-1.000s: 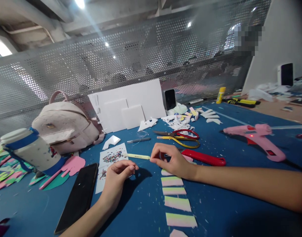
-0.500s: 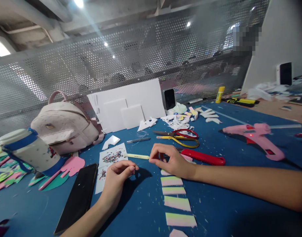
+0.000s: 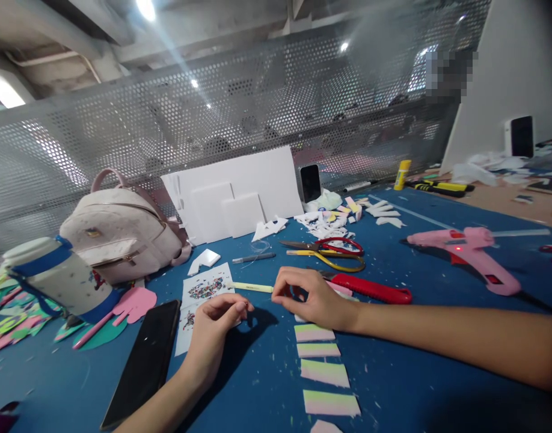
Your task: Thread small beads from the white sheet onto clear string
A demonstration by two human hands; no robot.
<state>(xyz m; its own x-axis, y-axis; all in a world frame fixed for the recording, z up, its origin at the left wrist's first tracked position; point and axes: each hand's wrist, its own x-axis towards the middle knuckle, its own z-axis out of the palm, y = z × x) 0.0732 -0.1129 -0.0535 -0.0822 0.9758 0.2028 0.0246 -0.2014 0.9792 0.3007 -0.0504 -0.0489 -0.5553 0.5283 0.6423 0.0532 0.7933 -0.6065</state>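
Note:
My left hand [image 3: 219, 319] hovers over the blue table beside a printed paper sheet [image 3: 208, 282]. Its fingers curl in and the thumb meets them; anything pinched there is too small to make out. My right hand [image 3: 314, 297] bends in a pinch, thumb and forefinger meeting by the end of a pale yellow pen [image 3: 253, 287]. I cannot tell whether it touches the pen or holds something tiny. Several green-to-pink foam strips [image 3: 323, 373] lie in a column below the right hand. Behind that wrist is a red utility knife [image 3: 373, 287].
Scissors [image 3: 318, 245] lie beyond my right hand, and a pink glue gun [image 3: 469, 243] with a lit red light is at right. A black phone [image 3: 143, 361], a bottle [image 3: 62, 276] and a backpack [image 3: 118, 231] stand left. White boards [image 3: 235, 192] lean at the back.
Both hands keep nearly the same pose and place. The whole view shifts very slightly; nothing on the table has visibly moved.

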